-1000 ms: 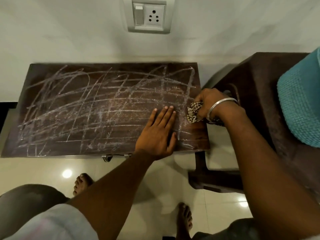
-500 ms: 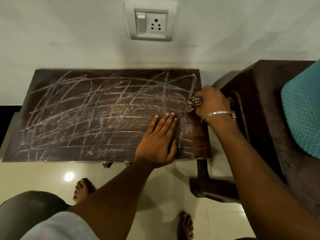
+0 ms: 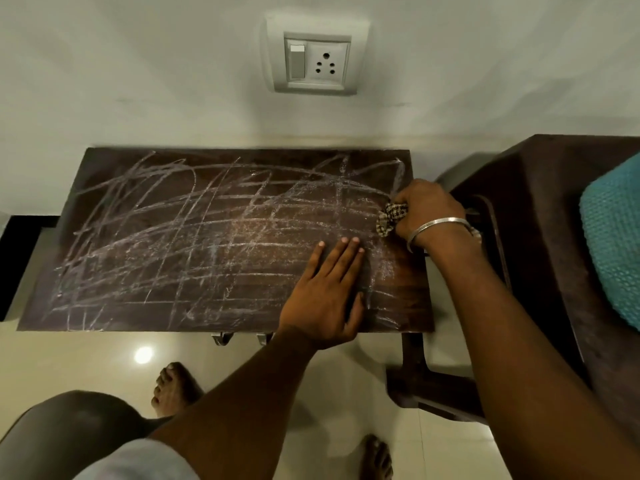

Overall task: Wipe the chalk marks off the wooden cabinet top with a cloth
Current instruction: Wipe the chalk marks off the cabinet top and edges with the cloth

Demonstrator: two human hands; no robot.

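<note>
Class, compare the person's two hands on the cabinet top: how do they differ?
The left hand lies flat and open, holding nothing; the right hand is closed on a checked cloth. Only the right wrist wears a bangle. Both are on the chalk-marked cabinet top.

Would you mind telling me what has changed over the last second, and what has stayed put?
The right hand, gripping the checked cloth, slid away from the person along the cabinet top's right edge. The left hand stayed flat on the top; the chalk marks look much the same.
</note>
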